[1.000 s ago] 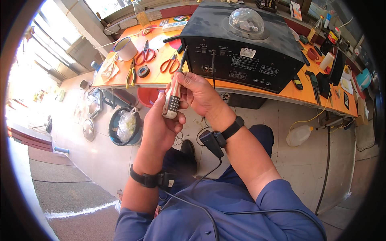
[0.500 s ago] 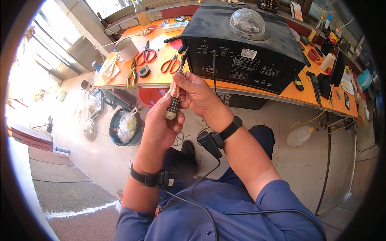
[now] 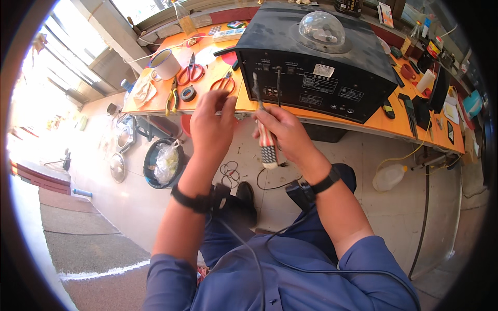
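Observation:
In my right hand [image 3: 284, 133] is a screwdriver [image 3: 266, 139], its red-and-cream striped handle ending in a dark dotted grip with a pale end. Its shaft points up in front of the black box-shaped device [image 3: 321, 65]; I cannot tell whether the tip touches the panel. My left hand [image 3: 211, 122], off the screwdriver, hovers at the table's front edge with bent fingers apart and nothing visible in them. Just beyond it lie red-handled scissors [image 3: 223, 83], partly hidden by the fingers. A clear dome [image 3: 321, 31] tops the device, and a cable [image 3: 279, 85] plugs into its panel.
Larger red scissors [image 3: 190, 72], black tape [image 3: 188, 93], yellow-handled pliers [image 3: 172, 97] and an enamel mug [image 3: 165, 64] lie on the orange table [image 3: 207, 104] at left. A bin [image 3: 165, 163] and white jug [image 3: 389, 177] stand on the floor. Cables run from my wristbands.
My left hand has let go of the screwdriver handle and risen toward the scissors. My right hand has carried the screwdriver to the right, in front of the device.

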Tool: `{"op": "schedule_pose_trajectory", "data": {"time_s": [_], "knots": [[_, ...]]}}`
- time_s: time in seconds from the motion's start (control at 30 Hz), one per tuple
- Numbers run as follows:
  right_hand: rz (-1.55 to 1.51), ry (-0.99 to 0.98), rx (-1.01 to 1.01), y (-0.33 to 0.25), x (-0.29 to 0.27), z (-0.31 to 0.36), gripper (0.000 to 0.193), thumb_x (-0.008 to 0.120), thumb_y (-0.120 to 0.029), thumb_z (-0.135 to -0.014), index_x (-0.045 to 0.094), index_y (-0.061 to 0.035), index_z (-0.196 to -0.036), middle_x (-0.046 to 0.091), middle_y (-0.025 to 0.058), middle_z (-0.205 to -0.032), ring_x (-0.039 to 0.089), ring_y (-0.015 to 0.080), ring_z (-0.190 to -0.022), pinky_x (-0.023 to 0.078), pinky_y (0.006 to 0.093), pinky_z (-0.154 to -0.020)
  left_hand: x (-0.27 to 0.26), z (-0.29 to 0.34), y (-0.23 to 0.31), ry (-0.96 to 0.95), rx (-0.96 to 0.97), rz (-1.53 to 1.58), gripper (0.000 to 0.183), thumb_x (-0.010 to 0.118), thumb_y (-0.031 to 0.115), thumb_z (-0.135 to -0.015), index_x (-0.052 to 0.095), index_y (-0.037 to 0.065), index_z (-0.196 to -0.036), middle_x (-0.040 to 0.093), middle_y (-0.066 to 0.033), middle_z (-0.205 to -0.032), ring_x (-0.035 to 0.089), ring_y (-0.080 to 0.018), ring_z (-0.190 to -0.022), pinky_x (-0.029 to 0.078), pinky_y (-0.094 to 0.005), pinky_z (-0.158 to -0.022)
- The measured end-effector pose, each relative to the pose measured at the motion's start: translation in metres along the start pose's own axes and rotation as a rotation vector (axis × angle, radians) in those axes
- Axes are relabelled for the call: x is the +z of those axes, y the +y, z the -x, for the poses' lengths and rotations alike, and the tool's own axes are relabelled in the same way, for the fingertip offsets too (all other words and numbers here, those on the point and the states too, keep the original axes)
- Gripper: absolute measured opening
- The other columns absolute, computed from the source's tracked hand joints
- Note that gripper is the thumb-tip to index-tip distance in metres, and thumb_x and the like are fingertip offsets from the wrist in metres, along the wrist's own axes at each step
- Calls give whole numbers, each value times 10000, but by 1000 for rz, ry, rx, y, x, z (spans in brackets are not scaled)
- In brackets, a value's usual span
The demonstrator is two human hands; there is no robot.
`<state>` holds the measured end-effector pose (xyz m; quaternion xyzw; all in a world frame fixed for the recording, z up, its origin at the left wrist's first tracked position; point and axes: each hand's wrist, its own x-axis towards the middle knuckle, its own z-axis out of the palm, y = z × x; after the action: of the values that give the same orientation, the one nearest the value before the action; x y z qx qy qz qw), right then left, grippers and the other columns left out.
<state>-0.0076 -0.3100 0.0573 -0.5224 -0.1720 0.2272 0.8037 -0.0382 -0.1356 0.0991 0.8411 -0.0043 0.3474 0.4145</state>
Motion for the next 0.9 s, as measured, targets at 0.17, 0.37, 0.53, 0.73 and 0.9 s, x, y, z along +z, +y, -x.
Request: {"op": "schedule_pose_trajectory", "data": {"time_s": [0.17,0.37,0.53,0.73,0.9], "knots": [[82,37,136,10,-31,49,307,588,-293,-1038,632,0,-1117,673,63,-809,607,86,-665,493,232,-623,33,-47,-10,56,379,-325,177,721,113,-892,663,82,-1056,643,-97,-919,662,-262,-794,521,-379,-703],[100,35,153,22,-54,89,259,649,-247,-996,652,-20,-1120,660,23,-864,606,84,-737,491,232,-653,51,-62,-19,81,432,-365,152,693,129,-894,658,119,-1042,607,-106,-919,633,-319,-809,518,-415,-686],[132,26,48,14,-59,102,307,671,-258,-1000,637,6,-1152,689,50,-858,652,87,-772,524,231,-677,52,-66,-22,108,475,-397,108,698,124,-898,657,109,-996,609,-93,-912,633,-310,-800,508,-407,-665],[174,31,57,-10,-57,113,288,724,-217,-955,654,5,-1125,669,35,-839,628,77,-686,498,229,-630,53,-65,-21,90,447,-417,111,696,157,-909,632,86,-966,613,-85,-872,635,-301,-761,508,-408,-651],[327,67,-129,-13,-53,115,266,764,-139,-902,669,13,-1097,650,30,-804,603,72,-564,470,237,-525,59,-64,-18,124,375,-466,148,683,196,-926,614,65,-915,635,-104,-844,638,-318,-747,500,-434,-652]]}}
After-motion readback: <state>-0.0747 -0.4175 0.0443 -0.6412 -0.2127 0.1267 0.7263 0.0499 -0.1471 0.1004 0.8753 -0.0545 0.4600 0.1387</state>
